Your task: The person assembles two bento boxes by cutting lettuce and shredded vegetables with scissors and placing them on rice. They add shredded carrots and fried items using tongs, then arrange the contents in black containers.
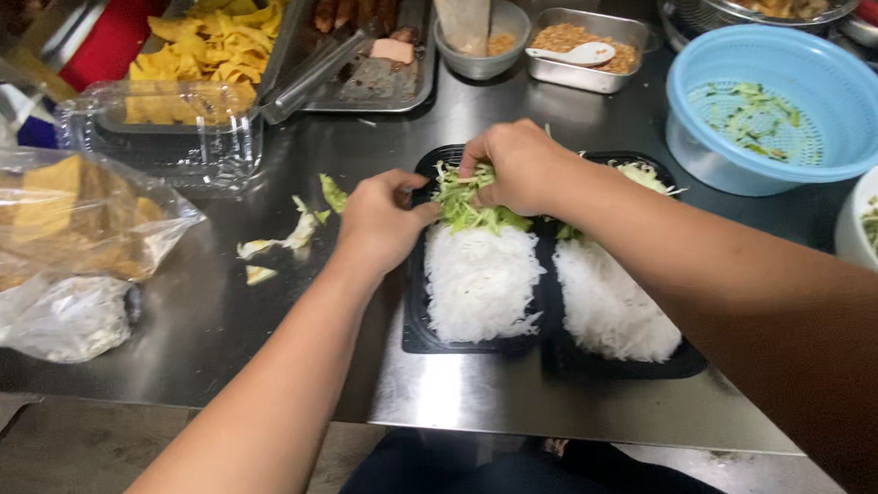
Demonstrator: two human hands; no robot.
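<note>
On the steel counter (263,326), your left hand (383,220) and right hand (520,168) pinch shredded lettuce (467,205), fingers curled closed on it, atop white stringy noodles (481,280) in a black rectangular tray (418,328). A round blue colander (831,86) sits well apart.

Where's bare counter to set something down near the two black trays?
Free: steel counter between the plastic bags and left black tray, bar some cabbage scraps; also the front strip below the trays. Crowded: the back row of pans and bowls, and right by the blue colander.
</note>
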